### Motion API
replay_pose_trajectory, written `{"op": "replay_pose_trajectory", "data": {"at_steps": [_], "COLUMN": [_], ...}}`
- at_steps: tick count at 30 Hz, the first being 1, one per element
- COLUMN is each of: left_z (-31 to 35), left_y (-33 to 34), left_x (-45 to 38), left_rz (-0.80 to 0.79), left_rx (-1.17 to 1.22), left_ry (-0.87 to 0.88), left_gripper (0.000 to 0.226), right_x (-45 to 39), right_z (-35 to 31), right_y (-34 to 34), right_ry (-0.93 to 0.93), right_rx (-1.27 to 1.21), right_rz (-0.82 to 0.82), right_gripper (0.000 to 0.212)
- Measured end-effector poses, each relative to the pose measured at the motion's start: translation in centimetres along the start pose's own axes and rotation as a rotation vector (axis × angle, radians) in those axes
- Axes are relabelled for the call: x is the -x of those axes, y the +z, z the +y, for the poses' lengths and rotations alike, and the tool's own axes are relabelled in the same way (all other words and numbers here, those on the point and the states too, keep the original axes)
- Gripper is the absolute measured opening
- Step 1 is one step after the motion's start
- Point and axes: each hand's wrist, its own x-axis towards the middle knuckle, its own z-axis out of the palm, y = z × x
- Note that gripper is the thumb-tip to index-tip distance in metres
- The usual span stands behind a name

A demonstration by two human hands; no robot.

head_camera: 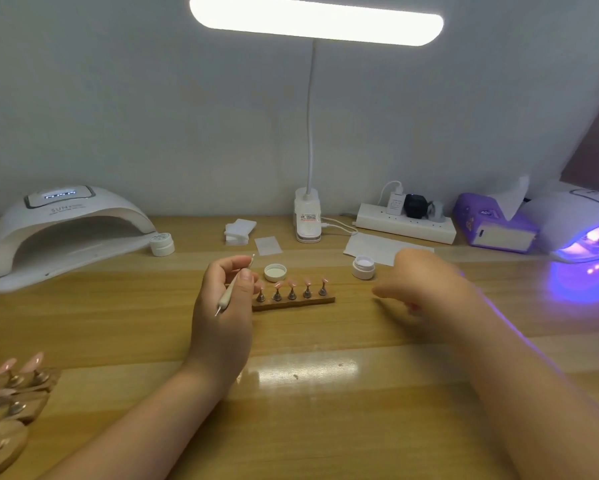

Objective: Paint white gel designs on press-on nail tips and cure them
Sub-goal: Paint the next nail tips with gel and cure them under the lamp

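A wooden holder (293, 301) at the table's middle carries several pink nail tips (292, 283) on small metal stands. My left hand (223, 306) grips a slim white dotting tool (234, 285) just left of the holder. Blurred by motion, my right hand (426, 289) hovers to the holder's right, fingers loosely curled and holding nothing. An open white gel pot (363, 267) stands behind it, and its lid (275, 272) lies behind the holder. At the far right a curing lamp (583, 223) glows purple with something inside.
A second white curing lamp (62, 233) sits unlit at back left with a closed pot (162, 243) beside it. More nail-tip holders (11, 386) lie at the near left edge. Desk lamp base (307, 220), power strip (405, 223), wipes (239, 230), paper (381, 249) and tissue box (492, 220) line the back.
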Motion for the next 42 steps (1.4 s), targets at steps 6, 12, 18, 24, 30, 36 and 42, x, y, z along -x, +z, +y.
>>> {"op": "replay_pose_trajectory", "data": {"at_steps": [6, 12, 18, 24, 30, 36, 42], "left_z": [0.0, 0.0, -0.2, 1.1, 3.6, 4.0, 3.8], "left_y": [0.2, 0.3, 0.3, -0.3, -0.9, -0.8, -0.6], "left_x": [0.0, -0.1, 0.0, -0.8, -1.5, -1.6, -1.8], "left_rz": [-0.014, -0.006, -0.002, -0.004, 0.018, 0.016, 0.005], "left_rx": [0.015, 0.008, -0.001, -0.061, -0.095, -0.165, -0.208], "left_ry": [-0.010, -0.009, -0.010, 0.052, 0.246, 0.327, 0.309], "left_gripper": [0.026, 0.026, 0.014, 0.016, 0.015, 0.021, 0.025], "right_x": [-1.8, -2.1, -2.0, 0.0, 3.1, 4.7, 5.1], "right_z": [0.8, 0.2, 0.4, -1.6, -4.9, -5.9, -6.4], "right_y": [3.2, 4.7, 4.7, 3.2, 2.0, 2.4, 2.7], "right_ry": [0.009, -0.028, -0.044, -0.324, -0.622, -0.741, -0.760], "right_rx": [-0.226, -0.239, -0.327, -0.487, -0.408, -0.346, -0.327], "right_rz": [0.124, 0.278, 0.302, 0.480, 0.581, 0.569, 0.549], "right_gripper": [0.060, 0.051, 0.042, 0.032, 0.039, 0.040, 0.037]}}
